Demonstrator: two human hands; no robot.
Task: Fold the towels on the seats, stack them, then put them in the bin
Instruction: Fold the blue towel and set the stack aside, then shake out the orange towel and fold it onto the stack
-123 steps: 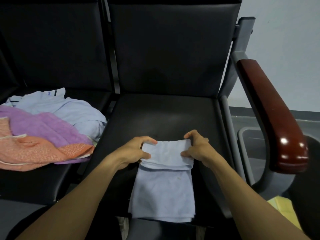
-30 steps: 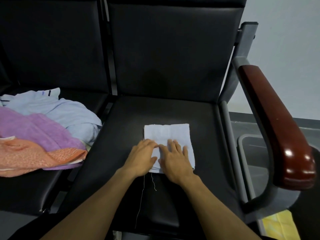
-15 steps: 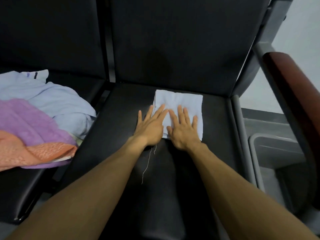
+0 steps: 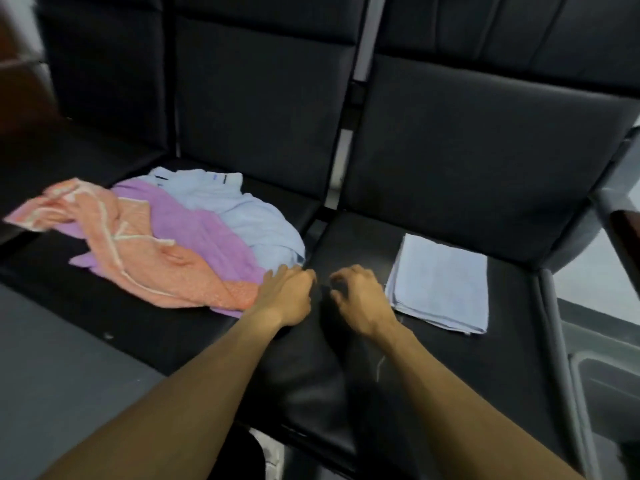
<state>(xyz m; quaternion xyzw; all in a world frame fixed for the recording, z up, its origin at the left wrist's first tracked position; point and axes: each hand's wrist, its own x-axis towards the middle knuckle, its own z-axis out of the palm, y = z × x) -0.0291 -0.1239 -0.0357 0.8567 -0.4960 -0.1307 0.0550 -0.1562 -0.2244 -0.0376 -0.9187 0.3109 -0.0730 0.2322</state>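
**One towel folded, three waiting**

Black padded seats point(image 4: 450, 358) run in a row. On the right seat lies a pale blue folded towel point(image 4: 443, 284), flat and square. The neighbouring seat holds a loose heap: an orange patterned towel point(image 4: 145, 244), a purple towel point(image 4: 201, 230) and a crumpled light blue towel point(image 4: 242, 213). The left hand point(image 4: 287, 292) touches the heap's edge with curled fingers; whether it grips is unclear. The right hand point(image 4: 360, 299) hovers loosely curled, holding nothing. Pulling one towel may drag the overlapping others off the seat.
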